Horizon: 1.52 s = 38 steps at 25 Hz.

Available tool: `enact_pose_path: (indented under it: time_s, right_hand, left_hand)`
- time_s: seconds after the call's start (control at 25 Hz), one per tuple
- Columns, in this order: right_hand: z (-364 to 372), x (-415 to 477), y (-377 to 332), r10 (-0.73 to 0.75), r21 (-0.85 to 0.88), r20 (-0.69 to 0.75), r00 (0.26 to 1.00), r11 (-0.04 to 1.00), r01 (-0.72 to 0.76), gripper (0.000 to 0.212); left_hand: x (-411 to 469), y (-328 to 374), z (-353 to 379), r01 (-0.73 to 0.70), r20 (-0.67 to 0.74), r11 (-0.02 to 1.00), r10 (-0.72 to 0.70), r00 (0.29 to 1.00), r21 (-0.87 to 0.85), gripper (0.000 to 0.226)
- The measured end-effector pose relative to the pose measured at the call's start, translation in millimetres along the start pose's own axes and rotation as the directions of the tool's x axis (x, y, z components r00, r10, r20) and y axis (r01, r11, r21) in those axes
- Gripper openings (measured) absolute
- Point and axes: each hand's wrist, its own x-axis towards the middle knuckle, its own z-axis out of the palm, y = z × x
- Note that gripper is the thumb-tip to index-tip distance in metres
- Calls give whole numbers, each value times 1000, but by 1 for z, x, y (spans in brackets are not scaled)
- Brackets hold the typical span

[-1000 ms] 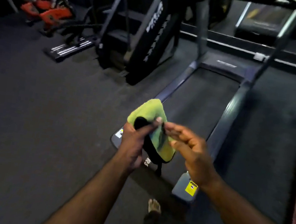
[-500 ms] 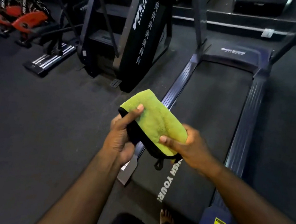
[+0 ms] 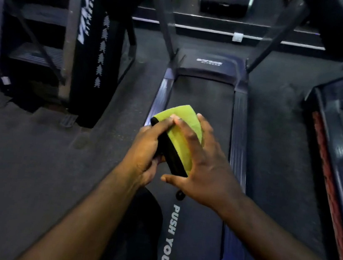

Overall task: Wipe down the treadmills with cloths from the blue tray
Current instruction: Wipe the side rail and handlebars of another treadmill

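Note:
A folded green cloth with a black underside and black edge is held in the air over the rear half of a treadmill. My left hand grips its left edge, fingers curled under and thumb on top. My right hand lies over the cloth's right side, fingers spread across the green face and thumb under the lower corner. The treadmill's dark belt runs straight ahead, with white lettering near me. The blue tray is not in view.
A black stair-climber machine stands left of the treadmill. A second treadmill with a red side strip lies on the right. Dark carpeted floor stretches to the left. A raised platform edge crosses the back.
The view has swung over the treadmill, whose belt now runs straight ahead. My right hand has moved from pinching the cloth's edge to lying over its top, and the cloth is turned more upright.

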Motion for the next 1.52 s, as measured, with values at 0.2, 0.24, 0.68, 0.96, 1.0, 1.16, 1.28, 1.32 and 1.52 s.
enact_pose_path:
  time_s: [0.2,0.24,0.68,0.96,1.0,1.16,1.28,1.32,1.52]
  right_hand:
    - [-25,113,-14,464,150,-163,871,884,-443,133]
    - [-48,142,-21,504,220,-215,837,860,-461,126]
    - [-279,248,34,631,310,-445,636,774,-551,94]
    - [-327,340,154,615,306,-509,603,784,-541,81]
    - [-338,356,171,616,306,-503,607,783,-542,80]
    - [-378,415,237,582,281,-505,638,810,-515,77]
    - [-396,459,278,594,246,-481,645,797,-551,75]
    - [-400,473,293,604,224,-471,643,787,-575,75]
    - [-423,528,358,701,113,-502,506,634,-765,68]
  left_hand:
    - [98,95,53,132,207,975,-168,964,177,24]
    - [113,131,66,119,253,974,-167,953,193,25]
    - [195,328,234,-59,616,867,-301,728,494,37]
    - [316,347,350,-82,643,811,-393,657,579,32]
    - [335,353,367,-83,634,804,-396,664,589,31]
    - [405,376,423,-113,636,798,-376,674,592,32]
    - [467,381,455,-81,628,820,-367,686,567,30]
    - [491,379,466,-80,635,833,-351,688,547,25]
    - [611,370,527,-235,686,791,-291,667,565,8]
